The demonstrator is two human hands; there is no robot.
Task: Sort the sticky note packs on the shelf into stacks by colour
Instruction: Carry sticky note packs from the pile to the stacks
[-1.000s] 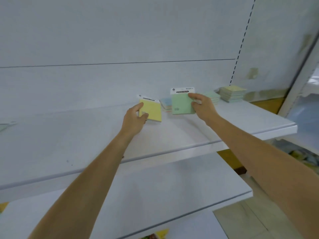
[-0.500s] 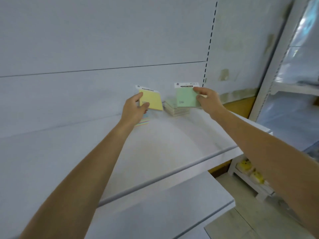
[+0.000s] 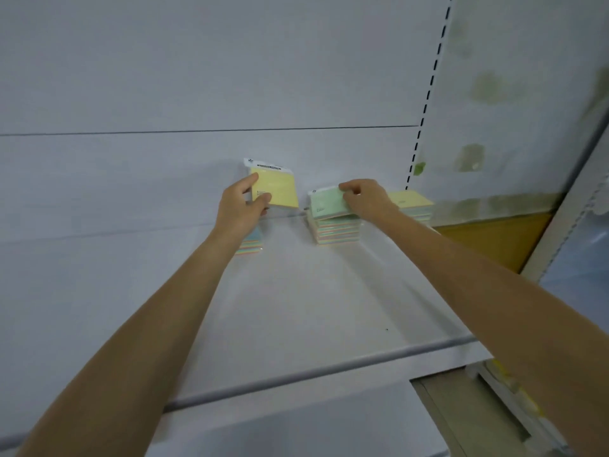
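My left hand (image 3: 242, 206) holds a yellow sticky note pack (image 3: 275, 188) upright above the white shelf (image 3: 313, 308), near its back wall. My right hand (image 3: 365, 199) grips a green pack (image 3: 326, 202) that lies tilted on top of a stack of packs (image 3: 336, 230) with green tops. Behind my right wrist stands a yellow-topped stack (image 3: 412, 201). A small stack with a blue top (image 3: 252, 242) sits on the shelf under my left wrist, mostly hidden by it.
The shelf's back panel rises just behind the stacks. A slotted upright (image 3: 425, 103) marks the shelf's right end. Lower shelves (image 3: 296, 430) jut out below the front edge, and floor with goods shows at the lower right.
The right hand has lowered the green pack from upright in the air onto the green-topped stack. The left hand still holds the yellow pack up. My view has shifted closer to the stacks.
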